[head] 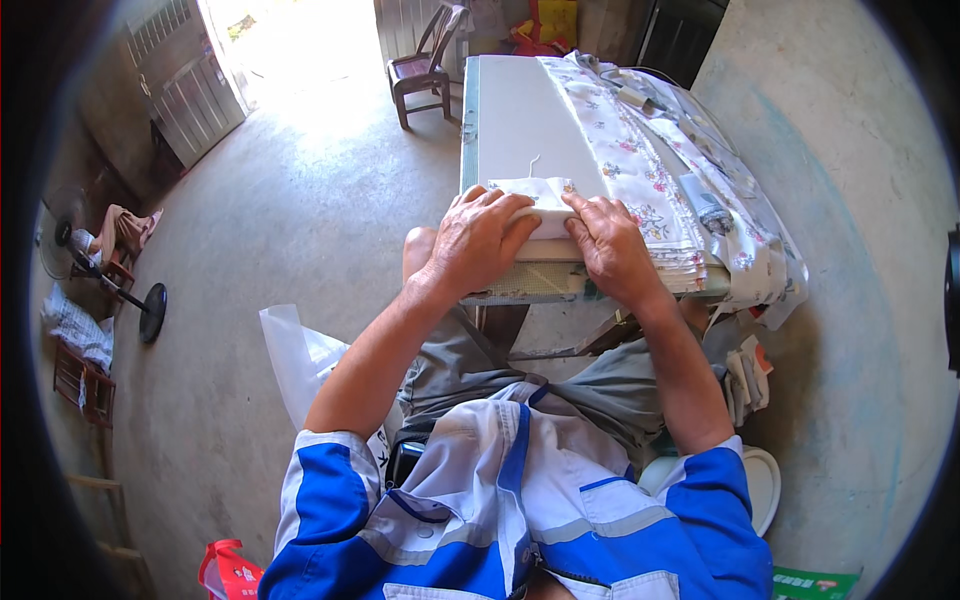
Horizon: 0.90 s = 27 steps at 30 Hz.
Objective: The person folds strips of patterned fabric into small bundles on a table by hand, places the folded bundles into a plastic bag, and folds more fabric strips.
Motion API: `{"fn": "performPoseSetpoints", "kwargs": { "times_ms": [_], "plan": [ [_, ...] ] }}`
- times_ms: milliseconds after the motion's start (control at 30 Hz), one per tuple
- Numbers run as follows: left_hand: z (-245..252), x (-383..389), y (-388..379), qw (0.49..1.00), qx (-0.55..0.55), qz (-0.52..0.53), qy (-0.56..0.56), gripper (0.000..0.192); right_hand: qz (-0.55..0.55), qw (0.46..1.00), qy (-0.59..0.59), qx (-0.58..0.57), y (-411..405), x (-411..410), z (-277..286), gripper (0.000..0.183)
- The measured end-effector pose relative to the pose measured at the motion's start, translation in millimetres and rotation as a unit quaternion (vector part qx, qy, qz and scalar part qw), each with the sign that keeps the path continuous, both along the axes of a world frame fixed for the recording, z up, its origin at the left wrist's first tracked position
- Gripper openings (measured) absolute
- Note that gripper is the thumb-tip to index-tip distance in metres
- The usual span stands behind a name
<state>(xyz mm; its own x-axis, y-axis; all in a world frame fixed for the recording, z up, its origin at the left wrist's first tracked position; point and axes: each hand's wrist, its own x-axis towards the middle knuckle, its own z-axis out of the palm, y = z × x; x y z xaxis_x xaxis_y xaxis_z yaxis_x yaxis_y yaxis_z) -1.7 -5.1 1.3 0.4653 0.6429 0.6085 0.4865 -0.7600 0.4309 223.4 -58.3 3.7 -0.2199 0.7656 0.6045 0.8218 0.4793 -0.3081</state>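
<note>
Between my two hands is a small piece of white floral fabric [551, 226], folded along its near side, at the front of the table [532, 112]. My left hand [484, 232] grips its left part, thumb and fingers pinching the fold. On the right part, my right hand [607, 244] pinches the fold between thumb and forefinger. A loose white thread [533, 165] lies just beyond the piece. To the right of my right hand, layered strips of floral fabric [652, 217] run lengthwise along the tabletop.
A rolled grey-blue cloth [709, 206] rests among more fabric at the table's right side. Beyond the table's far left corner stands a wooden chair [420, 67]. A pedestal fan [112, 285] is at the far left. White plastic sheeting [292, 352] is beside my left forearm.
</note>
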Motion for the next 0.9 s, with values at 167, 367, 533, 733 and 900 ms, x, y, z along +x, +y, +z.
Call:
{"fn": "performPoseSetpoints", "kwargs": {
  "times_ms": [167,367,533,733,900],
  "plan": [
    [2,0,8,0.998,-0.01,0.022,0.063,0.037,-0.015,0.999,0.03,-0.007,6,0,-5,0.038],
    [8,5,10,0.992,-0.039,0.07,0.094,0.039,-0.041,0.998,0.047,-0.029,11,3,-7,0.043],
    [5,10,11,0.989,0.015,0.133,0.066,0.039,-0.094,0.995,0.042,-0.018,11,-3,-4,0.043],
    [-2,9,15,0.994,0.091,-0.021,0.051,0.016,-0.019,0.992,-0.076,0.101,16,-9,-12,0.037],
    [6,7,12,0.993,0.064,-0.026,0.092,0.018,0.058,0.997,-0.042,0.019,10,4,-11,0.036]
  ]
}}
